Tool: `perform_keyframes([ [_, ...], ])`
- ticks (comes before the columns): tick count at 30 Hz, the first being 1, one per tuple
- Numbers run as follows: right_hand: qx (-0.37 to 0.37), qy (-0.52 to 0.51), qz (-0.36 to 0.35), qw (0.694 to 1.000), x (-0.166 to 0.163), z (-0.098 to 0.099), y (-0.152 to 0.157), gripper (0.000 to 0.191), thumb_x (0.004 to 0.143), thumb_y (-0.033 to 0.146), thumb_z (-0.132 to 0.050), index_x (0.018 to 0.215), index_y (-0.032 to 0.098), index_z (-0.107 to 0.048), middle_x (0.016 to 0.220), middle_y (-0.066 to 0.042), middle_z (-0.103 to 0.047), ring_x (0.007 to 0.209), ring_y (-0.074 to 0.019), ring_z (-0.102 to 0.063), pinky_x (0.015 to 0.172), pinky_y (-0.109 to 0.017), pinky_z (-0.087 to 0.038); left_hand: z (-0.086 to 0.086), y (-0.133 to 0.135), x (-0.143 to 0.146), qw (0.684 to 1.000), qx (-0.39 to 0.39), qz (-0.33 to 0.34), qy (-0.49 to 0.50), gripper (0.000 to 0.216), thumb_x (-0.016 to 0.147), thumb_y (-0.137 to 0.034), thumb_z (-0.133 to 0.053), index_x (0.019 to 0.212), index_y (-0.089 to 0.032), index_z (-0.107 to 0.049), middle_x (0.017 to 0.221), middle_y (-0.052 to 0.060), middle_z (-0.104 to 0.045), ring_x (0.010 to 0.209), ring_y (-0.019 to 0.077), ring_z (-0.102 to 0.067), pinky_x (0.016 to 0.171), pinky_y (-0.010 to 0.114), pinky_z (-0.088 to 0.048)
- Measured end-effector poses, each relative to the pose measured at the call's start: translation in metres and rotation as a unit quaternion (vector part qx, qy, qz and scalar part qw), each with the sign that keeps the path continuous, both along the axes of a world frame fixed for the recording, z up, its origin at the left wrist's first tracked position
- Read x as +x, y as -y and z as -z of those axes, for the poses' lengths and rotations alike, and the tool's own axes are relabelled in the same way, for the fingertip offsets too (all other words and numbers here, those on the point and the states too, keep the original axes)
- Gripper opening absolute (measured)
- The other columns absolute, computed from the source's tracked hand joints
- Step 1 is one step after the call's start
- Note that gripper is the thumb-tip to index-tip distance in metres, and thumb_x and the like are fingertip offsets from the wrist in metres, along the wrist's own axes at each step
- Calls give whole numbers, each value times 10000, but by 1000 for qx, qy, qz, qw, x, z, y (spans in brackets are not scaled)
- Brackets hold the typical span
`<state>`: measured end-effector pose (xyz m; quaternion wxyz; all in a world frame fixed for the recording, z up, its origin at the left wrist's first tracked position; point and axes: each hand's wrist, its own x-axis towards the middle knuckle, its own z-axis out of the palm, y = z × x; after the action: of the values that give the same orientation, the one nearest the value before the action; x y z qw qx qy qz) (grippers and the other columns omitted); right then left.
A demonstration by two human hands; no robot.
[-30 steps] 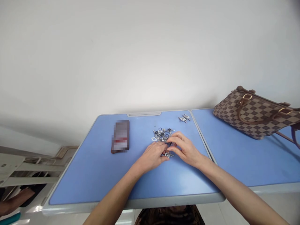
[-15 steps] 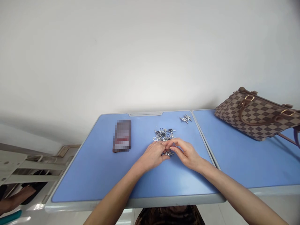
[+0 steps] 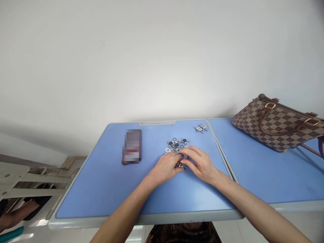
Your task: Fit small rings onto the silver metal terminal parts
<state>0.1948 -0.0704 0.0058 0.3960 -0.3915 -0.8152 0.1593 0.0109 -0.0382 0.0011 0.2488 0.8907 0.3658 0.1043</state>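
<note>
My left hand [image 3: 167, 166] is closed around a small metal part with bolts [image 3: 182, 165], held low over the blue table. My right hand [image 3: 199, 164] meets it from the other side, with thumb and forefinger curved in at the part's upper end. The fingertips hide much of what lies between the hands. Just beyond them is a loose pile of small hardware [image 3: 176, 144]: silver screws, flat flanged plates, round black pieces and dark rings.
Two similar metal assemblies [image 3: 200, 128] lie at the table's back right. A phone [image 3: 132, 145], its screen blurred out, rests at left. A checkered handbag [image 3: 280, 125] stands on the adjoining table [image 3: 273, 179]. Another person's limb [image 3: 22, 212] shows at lower left.
My right hand's fingers have shifted slightly and parted, with the thumb and forefinger further apart around the part. The left hand has stayed nearly still.
</note>
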Motion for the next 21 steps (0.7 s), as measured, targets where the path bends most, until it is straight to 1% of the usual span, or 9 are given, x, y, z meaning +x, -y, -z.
perform_keyframes([
  [4, -25, -40, 9, 999, -1, -2, -1, 252, 960, 179, -445, 1171, 249, -564, 922, -60, -628, 841, -189, -593, 754, -350, -508, 3, -1, 0, 1000, -4, -1, 4, 144, 815, -260, -673, 909, -198, -583, 963, 24, -665, 924, 225, -608, 813, 346, -432],
  [6, -54, -61, -19, 996, 1, -4, -1, 285, 964, 166, -425, 1212, 250, -538, 911, -47, -636, 844, -178, -598, 767, -340, -512, 2, -1, 0, 1000, -14, 0, 4, 152, 805, -258, -687, 900, -198, -584, 934, 14, -665, 897, 217, -610, 801, 340, -432],
  [9, -79, -65, -53, 993, 3, -7, -1, 349, 972, 160, -387, 1304, 244, -451, 976, -52, -636, 903, -174, -598, 835, -354, -508, 0, -2, 1, 1000, -21, -6, 0, 158, 794, -252, -702, 879, -193, -583, 926, 15, -664, 891, 217, -608, 794, 336, -430],
  [11, -65, -41, -41, 996, 3, -7, -1, 353, 967, 174, -392, 1315, 227, -428, 1017, -72, -614, 930, -190, -581, 855, -381, -497, -2, -2, 1, 1000, -15, -7, -7, 148, 797, -254, -701, 855, -190, -581, 918, 19, -662, 884, 219, -605, 787, 337, -426],
  [14, -44, -7, 12, 999, 4, -4, -3, 294, 952, 223, -458, 1243, 216, -492, 1011, -90, -573, 883, -204, -563, 791, -381, -501, -3, -1, 1, 1000, -8, -2, -9, 140, 806, -257, -693, 847, -186, -581, 910, 20, -655, 864, 211, -601, 776, 332, -422],
  [15, -45, -8, 24, 999, 4, -3, -3, 276, 951, 225, -463, 1223, 221, -511, 1001, -87, -563, 866, -201, -560, 773, -371, -502, -3, -1, 1, 1000, -10, -3, -6, 135, 810, -257, -690, 853, -187, -583, 908, 18, -654, 859, 207, -601, 777, 330, -421],
  [17, -55, -26, 27, 998, 5, -3, -4, 288, 961, 195, -431, 1231, 240, -521, 978, -70, -556, 858, -187, -562, 780, -357, -500, -3, 0, 0, 1000, -15, -4, 1, 127, 815, -254, -687, 864, -193, -588, 905, 11, -652, 851, 196, -600, 785, 323, -420],
  [19, -87, -54, 5, 995, 7, -4, -4, 360, 963, 158, -403, 1303, 260, -465, 961, -49, -566, 857, -172, -569, 796, -345, -503, -3, 0, 0, 1000, -21, -6, 3, 129, 812, -255, -692, 865, -196, -591, 902, 5, -650, 850, 191, -599, 789, 320, -418],
  [21, -136, -81, -25, 987, 9, -6, -3, 442, 963, 142, -390, 1386, 267, -351, 956, -34, -582, 840, -160, -582, 787, -335, -515, -4, 0, 0, 1000, -24, -9, 2, 133, 807, -252, -698, 868, -196, -593, 902, 3, -649, 854, 190, -598, 791, 320, -416],
])
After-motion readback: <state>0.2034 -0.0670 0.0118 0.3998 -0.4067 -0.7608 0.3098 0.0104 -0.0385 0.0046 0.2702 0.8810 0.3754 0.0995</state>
